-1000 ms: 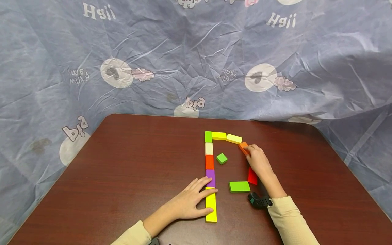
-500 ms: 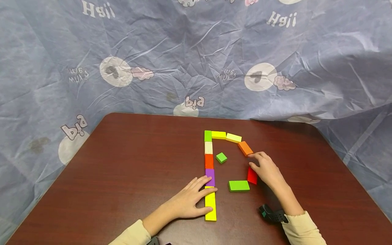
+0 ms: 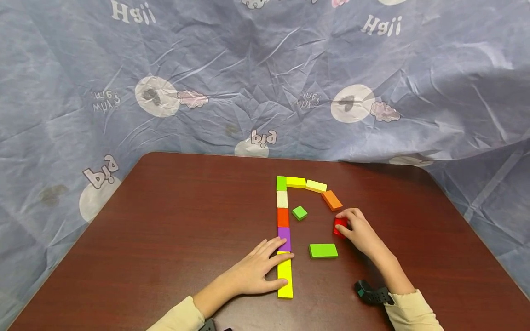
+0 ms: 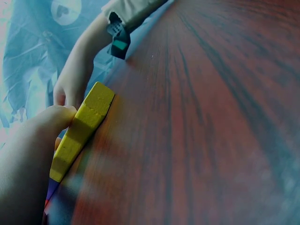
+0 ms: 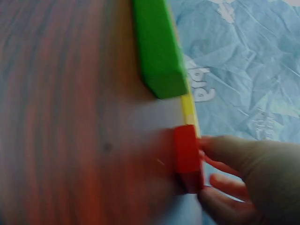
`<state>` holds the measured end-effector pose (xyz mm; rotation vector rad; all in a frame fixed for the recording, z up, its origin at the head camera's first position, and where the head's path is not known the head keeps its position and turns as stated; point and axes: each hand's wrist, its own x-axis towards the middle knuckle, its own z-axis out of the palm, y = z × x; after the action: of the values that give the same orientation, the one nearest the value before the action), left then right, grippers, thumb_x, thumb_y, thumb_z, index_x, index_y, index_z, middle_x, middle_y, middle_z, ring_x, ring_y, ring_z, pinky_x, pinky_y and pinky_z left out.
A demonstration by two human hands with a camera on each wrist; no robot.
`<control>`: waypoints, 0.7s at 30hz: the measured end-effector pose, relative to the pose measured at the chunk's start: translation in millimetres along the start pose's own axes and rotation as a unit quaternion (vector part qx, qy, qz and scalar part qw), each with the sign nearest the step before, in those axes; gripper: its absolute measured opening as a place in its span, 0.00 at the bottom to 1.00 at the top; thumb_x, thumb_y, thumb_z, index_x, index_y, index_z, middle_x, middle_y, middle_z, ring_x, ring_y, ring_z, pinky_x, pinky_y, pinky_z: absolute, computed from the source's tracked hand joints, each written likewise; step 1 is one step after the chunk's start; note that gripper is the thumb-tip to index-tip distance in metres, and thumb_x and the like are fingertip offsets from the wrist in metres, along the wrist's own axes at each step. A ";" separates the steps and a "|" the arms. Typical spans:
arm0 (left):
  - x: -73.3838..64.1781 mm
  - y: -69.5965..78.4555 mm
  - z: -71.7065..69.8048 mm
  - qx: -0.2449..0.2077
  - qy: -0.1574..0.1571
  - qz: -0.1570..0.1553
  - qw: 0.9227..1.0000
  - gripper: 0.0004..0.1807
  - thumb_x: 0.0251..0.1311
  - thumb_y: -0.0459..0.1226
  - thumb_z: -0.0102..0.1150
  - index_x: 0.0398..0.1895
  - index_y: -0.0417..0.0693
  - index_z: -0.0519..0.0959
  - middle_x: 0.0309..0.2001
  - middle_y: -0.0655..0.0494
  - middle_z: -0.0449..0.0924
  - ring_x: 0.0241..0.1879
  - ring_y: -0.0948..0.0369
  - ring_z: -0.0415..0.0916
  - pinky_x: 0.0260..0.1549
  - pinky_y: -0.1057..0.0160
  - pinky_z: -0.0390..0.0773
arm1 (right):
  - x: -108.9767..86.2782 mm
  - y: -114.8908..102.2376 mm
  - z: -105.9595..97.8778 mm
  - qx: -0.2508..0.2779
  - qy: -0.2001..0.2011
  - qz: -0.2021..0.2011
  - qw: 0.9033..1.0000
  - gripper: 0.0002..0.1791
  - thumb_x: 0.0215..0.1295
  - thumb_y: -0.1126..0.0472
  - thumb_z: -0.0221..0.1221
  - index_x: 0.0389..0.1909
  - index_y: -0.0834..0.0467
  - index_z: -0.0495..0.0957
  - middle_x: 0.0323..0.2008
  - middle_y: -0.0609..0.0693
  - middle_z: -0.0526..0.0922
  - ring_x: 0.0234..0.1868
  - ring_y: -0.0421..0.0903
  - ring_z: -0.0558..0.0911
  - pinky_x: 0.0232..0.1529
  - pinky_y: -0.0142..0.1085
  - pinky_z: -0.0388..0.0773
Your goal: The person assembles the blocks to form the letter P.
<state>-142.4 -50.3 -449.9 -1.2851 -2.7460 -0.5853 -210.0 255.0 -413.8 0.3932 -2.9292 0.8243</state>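
My left hand [image 3: 256, 270] rests with spread fingers on a straight column of blocks. Its fingers touch the purple block [image 3: 283, 245] and the long yellow block [image 3: 285, 266], which also shows under the thumb in the left wrist view. My right hand [image 3: 361, 233] pinches a red block [image 5: 186, 154] between thumb and fingers, low over the table or on it. Just beyond that hand, apart from the red block, lies an orange block [image 3: 332, 200]. A green block [image 3: 323, 251] lies flat to the left of the right wrist.
An orange-red block [image 3: 283, 217], a cream block [image 3: 282, 199] and a small green block [image 3: 281, 183] continue the column. A yellow block [image 3: 296, 182] and a pale yellow block [image 3: 316, 186] curve right from its top. A green cube [image 3: 300, 213] lies inside the curve on the brown table [image 3: 198, 211].
My right hand has let go of the orange block and come back toward me to the red block. That block has shifted slightly away from me. The left hand stays put.
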 end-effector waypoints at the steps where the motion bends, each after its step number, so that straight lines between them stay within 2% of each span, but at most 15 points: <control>1: 0.1 0.1 0.3 0.002 0.002 0.001 1.000 0.30 0.60 0.60 0.42 0.65 0.64 0.61 0.70 0.54 0.51 0.70 0.56 0.49 0.68 0.52 0.52 | 1.7 1.2 1.7 0.001 0.009 -0.001 1.000 0.14 0.58 0.64 0.59 0.44 0.66 0.74 0.49 0.64 0.68 0.47 0.58 0.71 0.50 0.53 0.71; 4: 0.1 0.2 1.5 0.004 0.004 0.002 1.000 0.30 0.60 0.60 0.41 0.65 0.64 0.61 0.70 0.53 0.51 0.70 0.56 0.49 0.67 0.52 0.53 | 2.4 2.3 0.2 0.006 0.007 -0.001 1.000 0.18 0.58 0.61 0.59 0.46 0.67 0.72 0.51 0.65 0.65 0.51 0.60 0.68 0.53 0.55 0.68; 10: -0.4 1.0 1.4 0.000 0.003 0.000 1.000 0.30 0.60 0.60 0.41 0.65 0.64 0.61 0.70 0.53 0.51 0.70 0.56 0.49 0.67 0.52 0.52 | -1.2 5.1 -6.5 0.018 -0.049 -0.003 0.999 0.23 0.56 0.61 0.59 0.51 0.67 0.67 0.54 0.66 0.63 0.54 0.61 0.66 0.56 0.56 0.65; 21: 0.1 1.0 2.8 -0.008 -0.002 -0.005 1.000 0.30 0.60 0.61 0.41 0.65 0.65 0.60 0.70 0.55 0.50 0.70 0.57 0.47 0.68 0.52 0.52 | 0.2 3.5 3.2 0.010 -0.024 0.011 1.000 0.24 0.56 0.59 0.60 0.52 0.66 0.68 0.53 0.65 0.64 0.54 0.60 0.67 0.56 0.56 0.66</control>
<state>-141.4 -48.7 -452.2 -1.2791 -2.7576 -0.6060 -211.1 256.2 -418.2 0.3891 -2.9765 0.8600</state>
